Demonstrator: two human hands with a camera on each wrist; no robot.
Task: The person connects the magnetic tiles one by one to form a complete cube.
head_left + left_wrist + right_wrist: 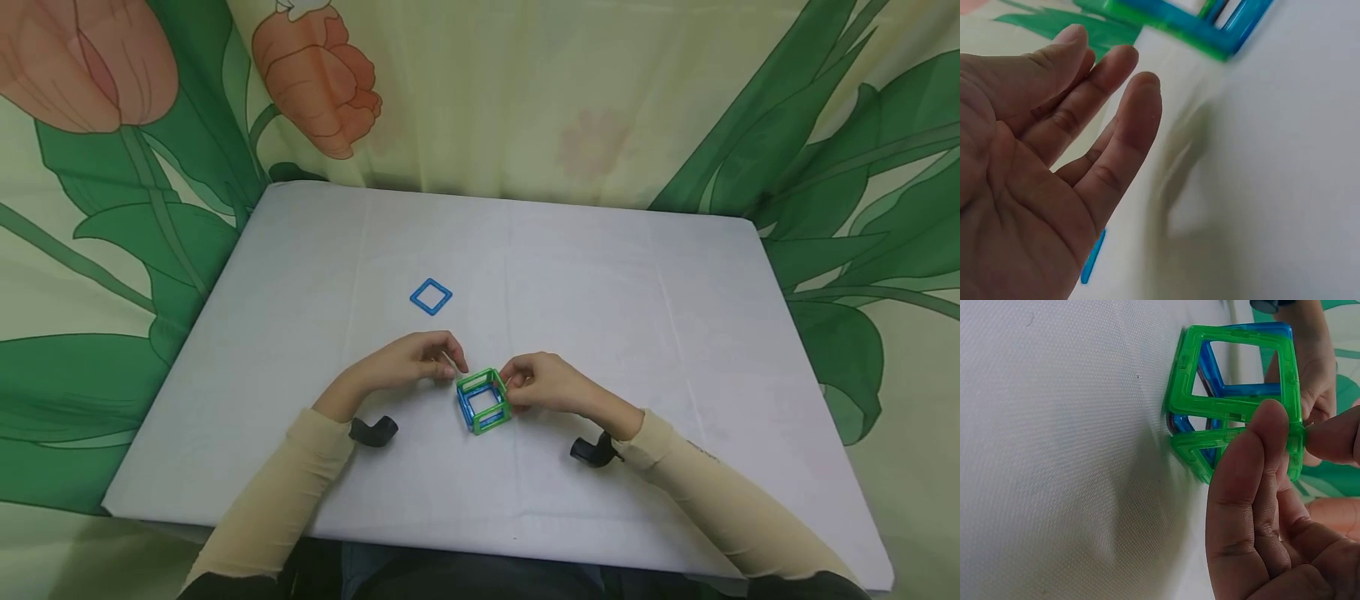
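Observation:
A small cube of green and blue magnetic frame tiles (492, 411) stands on the white table. At its right side my right hand (551, 383) pinches a green square tile (1225, 434) of the cube between thumb and fingers. My left hand (408, 360) hovers at the cube's left. Its fingers, loosely bent in the left wrist view, hold nothing, and a gap separates them from the cube's blue and green edge (1225, 45). Farther back lies a loose blue square tile (420, 288), flat on the cloth; the fingers partly hide a blue strip (1092, 257) in the left wrist view.
The white-covered table (600, 283) reaches back to a curtain (480, 100) printed with flowers and leaves. Black curved devices, one at the left wrist (375, 432) and one at the right wrist (592, 452), jut out low over the cloth.

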